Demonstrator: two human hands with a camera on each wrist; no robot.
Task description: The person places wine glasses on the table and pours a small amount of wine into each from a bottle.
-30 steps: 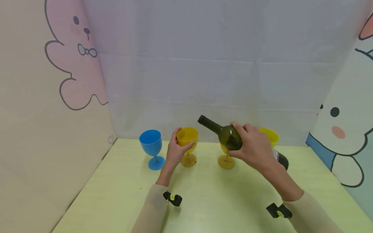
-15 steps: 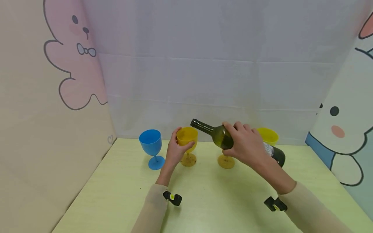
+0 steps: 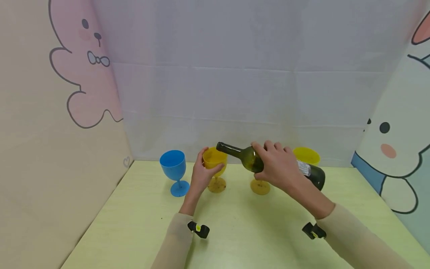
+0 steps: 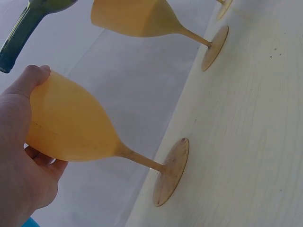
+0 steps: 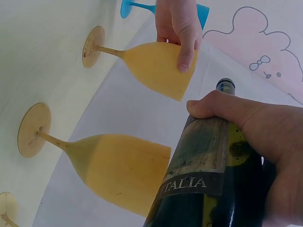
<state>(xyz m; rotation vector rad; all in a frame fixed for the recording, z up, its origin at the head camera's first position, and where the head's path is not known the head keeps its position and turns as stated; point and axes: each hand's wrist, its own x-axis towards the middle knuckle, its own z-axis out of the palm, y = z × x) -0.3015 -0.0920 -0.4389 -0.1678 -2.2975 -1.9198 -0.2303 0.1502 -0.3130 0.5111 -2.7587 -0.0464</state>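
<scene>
Far left: blue plastic-looking stemmed goblet [image 3: 173,166], upright on the pale yellow-green table [image 3: 228,231], untouched. Next, left hand [image 3: 201,176], thumb and fingers wrapped round the bowl of an orange-yellow plastic-looking stemmed goblet [image 3: 213,161]; goblet upright, foot on table. Steady hold, looks right; best to grip firmly without squeezing the thin wall and leave the foot flat.

Then the dark green glass wine bottle [image 3: 251,158], off the table, lying almost level, neck leftward, mouth by the right side of the held goblet's rim. No stream visible. Mouth probably wants to sit further over the opening, clear of the left thumb, before any more tilt; slow wrist roll should beat a quick tip.

A second orange-yellow stemmed goblet [image 3: 260,187] stands mostly hidden behind the bottle. Right hand [image 3: 277,164] grasps the bottle's body, thumb on the near side; base end sticks out past the hand, so lifting that end gently seems the safest control. Far right, bright yellow goblet [image 3: 306,155], partly hidden, nothing holding it; bottle's base should swing clear of it.
</scene>
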